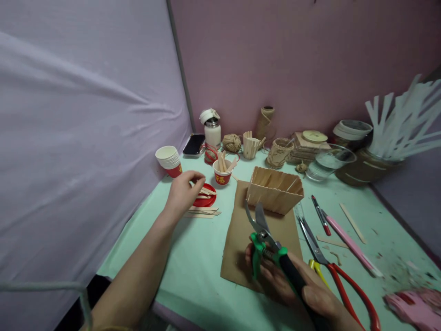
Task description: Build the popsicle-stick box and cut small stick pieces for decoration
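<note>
My right hand (292, 280) grips a pair of pruning shears (267, 246) with green and black handles; their blades are apart and point at the wooden-stick box (274, 191). This box stands on a brown cardboard sheet (237, 248). My left hand (184, 193) hovers by a red plate (208, 197) of wooden sticks, fingers loosely curled, nothing visible between them. More flat wooden sticks (203, 212) lie in front of the plate. Behind it is a red and white paper cup (223, 174) with sticks standing in it.
Stacked paper cups (168, 158) stand at the left, near a phone (194, 145) and a white bottle (212, 133). Twine balls (232, 143) line the back. Red-handled scissors (322, 257), a pink pen-like tool (354, 246) and a clear bowl (327, 163) of liquid are at the right.
</note>
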Action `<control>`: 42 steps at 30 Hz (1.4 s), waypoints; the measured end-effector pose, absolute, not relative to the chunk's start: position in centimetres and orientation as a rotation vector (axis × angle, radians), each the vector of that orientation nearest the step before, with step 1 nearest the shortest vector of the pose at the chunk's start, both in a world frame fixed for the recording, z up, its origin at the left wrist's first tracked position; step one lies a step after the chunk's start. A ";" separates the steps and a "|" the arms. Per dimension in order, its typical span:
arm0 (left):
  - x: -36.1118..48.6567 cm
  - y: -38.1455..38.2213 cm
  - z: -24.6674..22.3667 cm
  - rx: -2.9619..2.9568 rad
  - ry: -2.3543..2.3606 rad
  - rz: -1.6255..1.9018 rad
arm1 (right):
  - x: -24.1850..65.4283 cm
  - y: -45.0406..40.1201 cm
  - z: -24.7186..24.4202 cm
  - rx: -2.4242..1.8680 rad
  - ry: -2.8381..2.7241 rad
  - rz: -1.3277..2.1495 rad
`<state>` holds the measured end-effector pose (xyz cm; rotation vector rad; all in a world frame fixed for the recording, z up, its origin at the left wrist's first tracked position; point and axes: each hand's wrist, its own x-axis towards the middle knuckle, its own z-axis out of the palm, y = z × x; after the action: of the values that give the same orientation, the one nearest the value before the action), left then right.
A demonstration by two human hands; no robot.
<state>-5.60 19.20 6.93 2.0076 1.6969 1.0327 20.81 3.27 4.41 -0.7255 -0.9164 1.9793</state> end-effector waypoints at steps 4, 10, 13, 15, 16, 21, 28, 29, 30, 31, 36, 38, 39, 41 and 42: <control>-2.6 25.7 6.8 1.820 1.688 1.078 | 20.7 3.5 2.5 -0.623 -0.827 1.930; -1.2 29.7 5.4 1.791 1.678 1.099 | 21.2 3.5 2.0 -0.621 -0.826 1.925; -1.4 29.7 5.0 1.780 1.707 1.119 | 21.3 3.2 2.2 -0.660 -0.831 1.941; -1.4 29.7 4.8 1.773 1.709 1.137 | 21.3 3.2 2.4 -0.671 -0.838 1.954; -1.4 29.6 4.8 1.773 1.705 1.141 | 21.2 3.1 2.4 -0.677 -0.839 1.963; -1.3 29.6 5.0 1.767 1.684 1.164 | 21.0 3.0 3.1 -0.697 -0.827 1.980; -1.1 29.5 4.8 1.720 1.665 1.255 | 21.0 2.9 3.4 -0.731 -0.869 1.955; -1.1 29.5 4.8 1.719 1.655 1.267 | 21.0 2.9 3.2 -0.723 -0.873 1.941; -1.0 29.5 4.8 1.718 1.644 1.281 | 20.9 3.0 3.0 -0.709 -0.871 1.932; -1.0 29.5 4.9 1.717 1.634 1.291 | 20.8 3.1 2.8 -0.689 -0.866 1.921; -0.7 28.6 7.3 1.628 1.418 1.632 | 21.1 3.5 3.3 -0.713 -0.934 1.812; -0.6 27.2 9.1 1.605 1.229 1.774 | 21.8 3.2 4.0 -0.803 -0.987 1.747; -0.4 26.2 9.9 1.605 1.175 1.765 | 22.2 2.9 4.3 -0.851 -1.006 1.714; 0.0 23.5 11.1 1.586 1.145 1.659 | 23.1 2.1 4.9 -0.949 -1.026 1.648; 0.2 22.0 11.4 1.556 1.137 1.569 | 23.6 1.7 5.2 -0.994 -1.027 1.615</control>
<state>0.22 21.95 11.41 1.5562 1.1371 1.5688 23.57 1.68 5.15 -0.9935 -1.0266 1.6148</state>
